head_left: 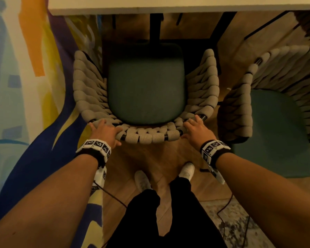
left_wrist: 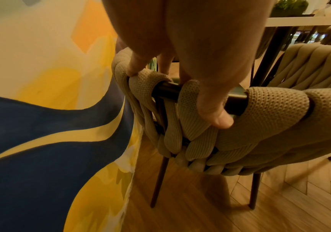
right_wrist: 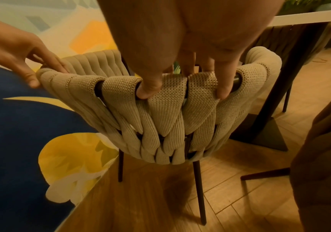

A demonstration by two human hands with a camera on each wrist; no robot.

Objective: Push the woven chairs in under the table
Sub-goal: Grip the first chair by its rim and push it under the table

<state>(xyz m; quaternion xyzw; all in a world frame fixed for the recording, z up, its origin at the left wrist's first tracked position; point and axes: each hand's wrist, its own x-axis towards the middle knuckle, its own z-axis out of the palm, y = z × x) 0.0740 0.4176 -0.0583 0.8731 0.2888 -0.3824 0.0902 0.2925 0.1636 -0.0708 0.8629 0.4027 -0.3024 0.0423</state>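
Note:
A woven beige chair [head_left: 147,137] with a green seat cushion [head_left: 145,90] stands in front of me, its front edge just under the white table [head_left: 168,10]. My left hand [head_left: 105,130] grips the left part of the back rim; in the left wrist view the thumb [left_wrist: 218,119] curls under the dark frame bar and the fingers go over the top. My right hand [head_left: 195,128] holds the right part of the rim [right_wrist: 170,87], thumb [right_wrist: 148,91] outside and fingers over the top. A second woven chair [head_left: 238,108] stands to the right, turned at an angle and away from the table.
A painted wall [head_left: 25,86] in blue, yellow and orange runs close along the chair's left side. The table's dark pedestal leg [head_left: 155,27] stands ahead of the seat. My white shoes [head_left: 142,181] are on the wooden floor, with cables [head_left: 115,197] trailing near them.

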